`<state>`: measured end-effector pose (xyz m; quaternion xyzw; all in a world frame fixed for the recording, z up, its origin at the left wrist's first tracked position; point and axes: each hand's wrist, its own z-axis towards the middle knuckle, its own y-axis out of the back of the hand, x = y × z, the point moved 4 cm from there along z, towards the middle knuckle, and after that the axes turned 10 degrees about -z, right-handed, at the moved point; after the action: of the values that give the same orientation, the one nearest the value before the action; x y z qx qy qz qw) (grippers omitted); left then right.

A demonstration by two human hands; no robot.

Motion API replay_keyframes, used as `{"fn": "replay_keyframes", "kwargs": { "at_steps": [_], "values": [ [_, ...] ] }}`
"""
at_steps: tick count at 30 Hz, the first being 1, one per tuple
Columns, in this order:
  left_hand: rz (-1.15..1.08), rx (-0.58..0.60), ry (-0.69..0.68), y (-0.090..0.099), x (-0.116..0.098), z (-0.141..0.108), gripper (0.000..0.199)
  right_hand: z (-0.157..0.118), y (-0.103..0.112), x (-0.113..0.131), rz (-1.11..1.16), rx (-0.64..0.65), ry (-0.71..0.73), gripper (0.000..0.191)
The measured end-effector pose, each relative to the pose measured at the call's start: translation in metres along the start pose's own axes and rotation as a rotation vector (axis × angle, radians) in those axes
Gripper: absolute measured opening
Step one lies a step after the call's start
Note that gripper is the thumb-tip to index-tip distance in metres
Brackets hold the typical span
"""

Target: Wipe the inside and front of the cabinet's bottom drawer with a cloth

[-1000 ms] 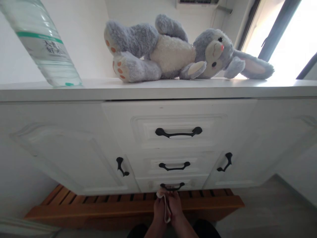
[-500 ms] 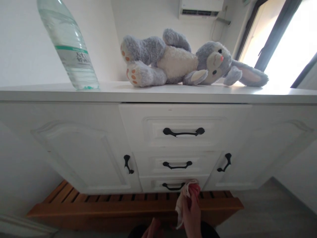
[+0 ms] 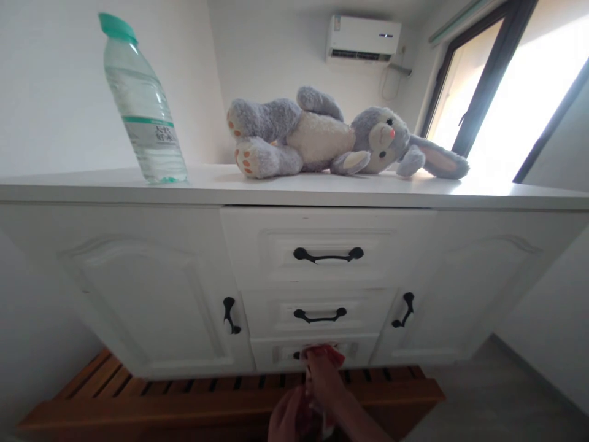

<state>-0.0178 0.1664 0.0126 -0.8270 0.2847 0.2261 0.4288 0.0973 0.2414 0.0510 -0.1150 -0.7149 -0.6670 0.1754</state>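
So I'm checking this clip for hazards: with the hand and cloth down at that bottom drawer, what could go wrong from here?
1. The right hand presses a cloth over the bottom drawer's handle; the cloth could snag there.
2. The water bottle stands upright near the front edge of the cabinet top, so jolting the cabinet might tip it.
3. The plush rabbit lies close to that edge and could slide off.
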Motion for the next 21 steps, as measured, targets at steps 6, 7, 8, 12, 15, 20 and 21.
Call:
{"fn": "replay_keyframes", "kwargs": {
  "at_steps": [6, 7, 8, 12, 15, 20, 21],
  "values": [
    [-0.338, 0.311, 0.104, -0.13, -0.075, -0.037, 0.027, -0.039, 0.035, -0.031, 0.243, -0.215, 0.021, 0.053],
    [-0.385, 0.342, 0.179, -0.147, -0.082, -0.042, 0.02, -0.05, 0.04, -0.036, 0.352, -0.233, -0.014, 0.049],
    [-0.419, 0.358, 0.23, -0.16, -0.086, -0.045, 0.017, -0.061, 0.048, -0.042, 0.455, -0.218, -0.076, 0.043],
    [-0.344, 0.304, 0.173, -0.171, -0.081, -0.044, 0.016, -0.11, 0.116, -0.05, 0.838, -0.039, -0.187, 0.041],
    [-0.241, 0.255, 0.032, -0.149, -0.061, -0.048, 0.031, -0.139, 0.205, -0.041, 0.968, -0.127, -0.17, 0.059],
    [-0.154, 0.192, 0.039, -0.095, -0.034, -0.089, 0.06, -0.143, 0.321, 0.011, 0.804, -0.329, -0.055, 0.079],
    [-0.12, 0.199, 0.043, -0.086, -0.033, -0.101, 0.059, -0.134, 0.33, 0.029, 0.782, -0.272, 0.02, 0.076]
  ]
}}
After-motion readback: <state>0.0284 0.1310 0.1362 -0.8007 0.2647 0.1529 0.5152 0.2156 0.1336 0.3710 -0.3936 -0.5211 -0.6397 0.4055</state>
